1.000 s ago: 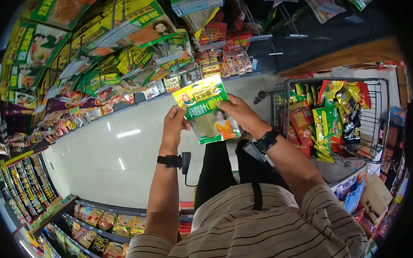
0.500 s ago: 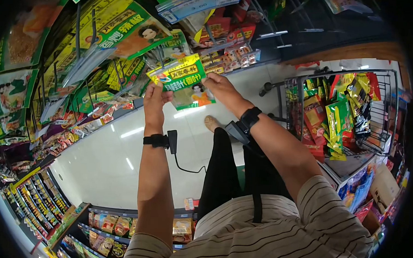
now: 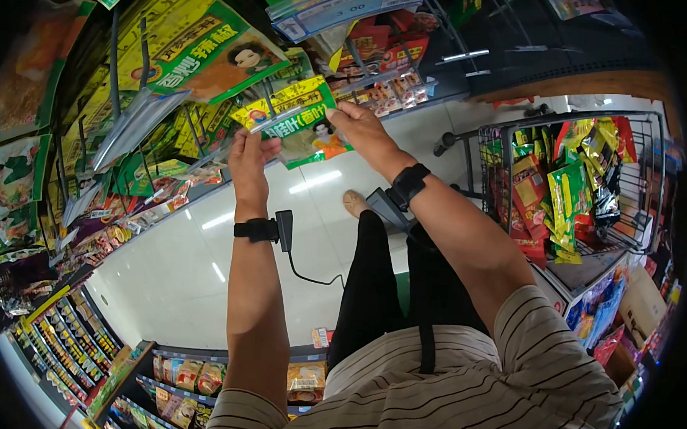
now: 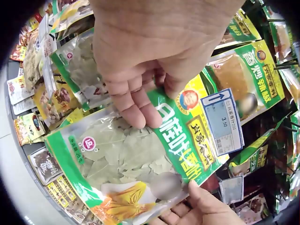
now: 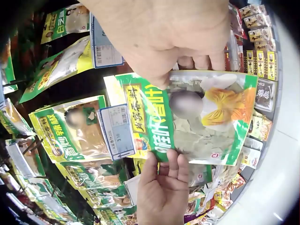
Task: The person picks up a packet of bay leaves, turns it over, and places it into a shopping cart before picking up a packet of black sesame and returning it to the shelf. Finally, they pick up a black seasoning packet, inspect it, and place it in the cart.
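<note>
A flat bag of dried bay leaves (image 3: 312, 140), with a green and yellow printed header, is held up at the hanging display. My left hand (image 3: 250, 164) pinches its left edge near the header, thumb and fingers on either side. On the opposite edge my right hand (image 3: 366, 135) pinches the header end, its thumb on the front in the left wrist view. A price tag (image 4: 222, 122) overlaps the yellow top of the bag. Behind the bag hangs a similar leaf bag (image 4: 79, 65), and beside it a bag of orange-brown seasoning (image 5: 82, 131).
Rows of seasoning bags hang on metal hooks (image 3: 144, 48) ahead and to the left. A wire shopping cart (image 3: 651, 182) filled with colourful packets stands to the right. Low shelves of packets (image 3: 191, 373) lie behind on the left, with tiled floor (image 3: 173, 261) between.
Both hands have carried the bay leaf bag forward and left, up to the hanging display. A price tag now overlaps its header. The view has shifted closer to the shelf.
</note>
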The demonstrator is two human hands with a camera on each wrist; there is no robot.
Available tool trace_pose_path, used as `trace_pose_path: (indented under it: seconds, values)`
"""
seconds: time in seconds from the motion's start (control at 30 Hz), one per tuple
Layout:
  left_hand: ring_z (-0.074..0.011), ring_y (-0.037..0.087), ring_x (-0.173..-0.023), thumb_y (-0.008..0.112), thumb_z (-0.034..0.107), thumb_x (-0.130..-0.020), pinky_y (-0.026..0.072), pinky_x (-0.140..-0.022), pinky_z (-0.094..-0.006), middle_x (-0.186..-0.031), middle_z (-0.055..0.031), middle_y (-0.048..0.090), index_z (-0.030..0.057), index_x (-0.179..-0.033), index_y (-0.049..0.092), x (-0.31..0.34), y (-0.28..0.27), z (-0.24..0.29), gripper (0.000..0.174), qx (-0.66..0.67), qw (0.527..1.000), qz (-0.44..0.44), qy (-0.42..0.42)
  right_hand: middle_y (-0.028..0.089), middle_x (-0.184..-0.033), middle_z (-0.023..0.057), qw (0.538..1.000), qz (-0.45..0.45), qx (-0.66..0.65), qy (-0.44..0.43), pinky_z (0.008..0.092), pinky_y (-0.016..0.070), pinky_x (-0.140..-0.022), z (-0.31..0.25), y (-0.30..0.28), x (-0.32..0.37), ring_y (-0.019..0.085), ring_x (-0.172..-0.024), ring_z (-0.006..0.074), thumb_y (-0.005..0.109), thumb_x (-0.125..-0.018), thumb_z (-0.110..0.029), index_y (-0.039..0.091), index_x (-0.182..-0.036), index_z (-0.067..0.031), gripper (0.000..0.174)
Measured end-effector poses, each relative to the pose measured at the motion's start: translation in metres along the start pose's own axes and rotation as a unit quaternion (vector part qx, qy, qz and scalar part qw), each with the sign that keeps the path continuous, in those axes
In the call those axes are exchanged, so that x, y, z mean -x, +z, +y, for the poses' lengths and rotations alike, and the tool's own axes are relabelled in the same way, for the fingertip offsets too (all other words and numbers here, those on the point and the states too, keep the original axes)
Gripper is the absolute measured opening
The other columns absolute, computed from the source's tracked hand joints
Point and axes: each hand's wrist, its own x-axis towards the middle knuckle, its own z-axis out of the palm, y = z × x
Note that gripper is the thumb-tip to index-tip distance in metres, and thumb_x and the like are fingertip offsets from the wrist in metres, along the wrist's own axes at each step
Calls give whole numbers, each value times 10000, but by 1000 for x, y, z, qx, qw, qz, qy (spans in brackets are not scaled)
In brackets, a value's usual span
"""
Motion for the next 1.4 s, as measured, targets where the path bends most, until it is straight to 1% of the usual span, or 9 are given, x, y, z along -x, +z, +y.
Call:
trace_pose_path:
  seconds: [0.37, 0.63, 0.77, 0.83, 0.9, 1.07, 1.1, 1.27, 1.4]
  values:
    - [-145, 669, -776, 638, 259, -969, 580, -717, -298, -925, -59, 645, 34, -1030, 580, -21, 11, 1, 240, 13, 1000, 22, 0, 617, -811, 55, 998, 44, 31, 28, 296, 463, -731, -1, 2, -19, 555, -776, 116, 547, -969, -276, 636, -1040, -6, 294]
    - [-121, 650, -811, 636, 271, -970, 522, -739, -261, -861, -38, 654, 53, -968, 586, -65, 2, -15, 223, 1, 998, 29, 57, 657, -938, 104, 988, 115, 49, -91, 321, 484, -766, 40, -6, -20, 601, -846, 184, 554, -955, -233, 591, -1128, -21, 276]
    - [-163, 653, -895, 619, 255, -973, 526, -782, -298, -1000, -64, 655, 32, -1114, 589, -67, 6, -19, 265, 4, 996, 57, 64, 638, -898, 61, 992, 66, 66, -83, 297, 477, -730, 44, -14, 12, 567, -800, 141, 561, -958, -168, 596, -1108, -41, 199]
    - [-193, 648, -971, 606, 244, -977, 531, -802, -322, -1101, -93, 643, 16, -1222, 562, -53, 11, -18, 338, -8, 993, 91, 73, 622, -984, 41, 998, 26, 40, -46, 281, 458, -847, 54, -17, 30, 552, -912, 123, 555, -986, -156, 598, -1115, -41, 179]
    - [-241, 607, -1132, 574, 224, -989, 535, -877, -362, -1227, -118, 595, 5, -1354, 474, -52, -10, -39, 437, -17, 991, 38, 127, 616, -1022, 30, 1000, -8, -1, -23, 274, 454, -897, 69, -25, 49, 546, -963, 114, 565, -999, -158, 604, -1109, -43, 164]
    - [-309, 553, -1237, 516, 285, -1011, 505, -982, -452, -1339, -145, 524, 10, -1392, 426, 15, -10, -45, 479, -73, 997, -36, -10, 662, -974, 53, 998, -5, 11, -56, 289, 500, -848, 86, -60, 113, 616, -924, 145, 585, -983, -149, 627, -1059, -41, 139]
    - [-320, 559, -1226, 514, 304, -1011, 505, -977, -455, -1349, -155, 514, 3, -1389, 425, 32, -6, -45, 491, -97, 994, -40, -31, 668, -976, 38, 1000, -9, 4, 7, 293, 506, -848, 65, -70, 131, 627, -936, 149, 581, -980, -149, 632, -1062, -52, 137]
    - [-328, 575, -1195, 540, 366, -983, 509, -952, -433, -1341, -179, 523, -12, -1371, 431, 122, 13, -47, 553, -169, 974, -34, -150, 651, -929, 31, 994, 31, -78, 74, 275, 516, -722, 19, -138, 203, 598, -843, 121, 600, -937, -268, 633, -1062, -43, 259]
    - [-303, 595, -1140, 535, 366, -974, 519, -913, -403, -1310, -180, 544, 15, -1372, 451, 177, 35, -43, 538, -198, 953, -73, -216, 653, -932, 27, 992, 102, -61, 36, 281, 526, -716, -7, -205, 257, 604, -836, 112, 600, -939, -267, 626, -1083, -52, 261]
